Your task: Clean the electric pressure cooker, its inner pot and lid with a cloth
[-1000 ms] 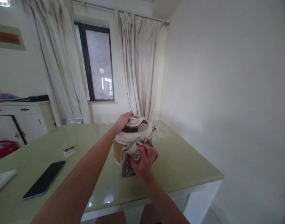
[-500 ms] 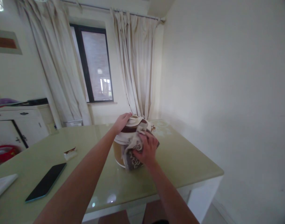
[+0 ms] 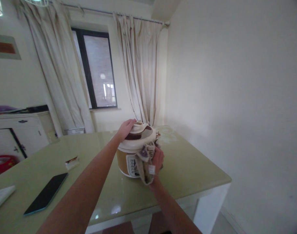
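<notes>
A rice cooker (image 3: 123, 159) in white and tan stands on the table, its lid shut and its control panel facing me. My left hand (image 3: 125, 129) is on the left side of the lid, beside the raised lid handle (image 3: 139, 127), holding the cooker; its fingertips are partly hidden. My right hand (image 3: 158, 161) is closed on a grey-and-beige patterned cloth (image 3: 145, 162) with a small white label. That hand presses the bunched cloth against the cooker's right front side. Loose cloth hangs down over part of the panel.
The pale green tabletop (image 3: 187, 172) runs up to the right wall. At left lie a dark phone-like device (image 3: 46, 194), a small white packet (image 3: 72, 163) and a white object (image 3: 1, 196). Behind stand a white cabinet (image 3: 29, 125) and curtains (image 3: 143, 65).
My right hand has moved the cloth down and around to the cooker's right side, uncovering the lid's front and part of the panel. My left hand stays on the lid.
</notes>
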`<state>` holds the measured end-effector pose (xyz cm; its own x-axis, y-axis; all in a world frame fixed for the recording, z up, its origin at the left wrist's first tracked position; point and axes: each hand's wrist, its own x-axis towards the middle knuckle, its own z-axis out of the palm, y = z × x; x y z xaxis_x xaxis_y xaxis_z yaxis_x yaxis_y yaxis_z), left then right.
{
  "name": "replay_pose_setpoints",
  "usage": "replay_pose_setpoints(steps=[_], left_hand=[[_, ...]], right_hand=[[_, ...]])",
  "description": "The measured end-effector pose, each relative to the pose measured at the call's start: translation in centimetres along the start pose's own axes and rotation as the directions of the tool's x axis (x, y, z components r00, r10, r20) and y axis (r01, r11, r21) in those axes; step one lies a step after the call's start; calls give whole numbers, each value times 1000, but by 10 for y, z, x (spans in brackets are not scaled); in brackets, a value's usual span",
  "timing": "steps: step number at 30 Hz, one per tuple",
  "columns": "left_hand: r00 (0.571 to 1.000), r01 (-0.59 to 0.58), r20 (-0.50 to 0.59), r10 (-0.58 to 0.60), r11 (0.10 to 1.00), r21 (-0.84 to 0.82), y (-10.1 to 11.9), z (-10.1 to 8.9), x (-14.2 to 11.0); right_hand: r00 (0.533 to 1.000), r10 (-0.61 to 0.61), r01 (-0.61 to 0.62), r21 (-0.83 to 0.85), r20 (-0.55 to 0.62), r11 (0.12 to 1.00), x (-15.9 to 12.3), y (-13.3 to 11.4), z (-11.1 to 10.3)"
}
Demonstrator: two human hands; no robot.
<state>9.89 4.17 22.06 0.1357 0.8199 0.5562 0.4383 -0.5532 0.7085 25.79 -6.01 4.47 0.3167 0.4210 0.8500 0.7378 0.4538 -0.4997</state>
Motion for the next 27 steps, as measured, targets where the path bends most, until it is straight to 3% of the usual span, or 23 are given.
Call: replay_pose_setpoints(steps=[2, 4, 6, 9, 10, 11, 13, 18, 20, 23, 25, 27], left_hand=[[1000, -4, 12, 4, 1000, -6, -1, -1, 0], [1000, -8, 19, 8, 1000, -1, -1, -1, 0], [1000, -6, 25, 6, 1000, 11, -1, -2, 0], [999, -5, 35, 5, 1000, 1, -2, -3, -1], [999, -6, 38, 7, 1000, -9, -2, -3, -1], [999, -6, 40, 7, 1000, -21, -3, -3, -1], [999, 1, 40, 1, 999, -44, -3, -3, 0], [998, 44, 53, -40, 996, -83, -5, -4, 6], [995, 57, 83, -47, 990, -127, -6, -5, 9], [985, 112, 157, -76, 964, -240, -4, -7, 8], [964, 221, 211, -161, 926, -305, 0, -9, 6], [930, 343, 257, -264, 873, -345, 6, -10, 4]], right_hand=[[989, -133, 137, -66, 61, 988, -6, -21, -3], [916, -347, 366, -69, 200, 928, -14, -38, -3], [754, -568, 608, -25, 329, 793, -19, -51, 3], [440, -771, 843, 85, 461, 532, -15, -63, 19], [370, -793, 871, 115, 483, 477, -11, -67, 24], [336, -802, 881, 135, 494, 453, -6, -70, 28], [372, -792, 861, 139, 485, 489, 6, -77, 30], [609, -681, 708, 109, 408, 698, 47, -84, 11], [742, -558, 580, 62, 371, 812, 70, -74, 1], [924, -219, 250, -61, 314, 966, 111, -46, -13], [941, 26, 27, -151, 338, 988, 137, -25, -19], [900, 166, -75, -232, 403, 970, 154, -12, -23]])
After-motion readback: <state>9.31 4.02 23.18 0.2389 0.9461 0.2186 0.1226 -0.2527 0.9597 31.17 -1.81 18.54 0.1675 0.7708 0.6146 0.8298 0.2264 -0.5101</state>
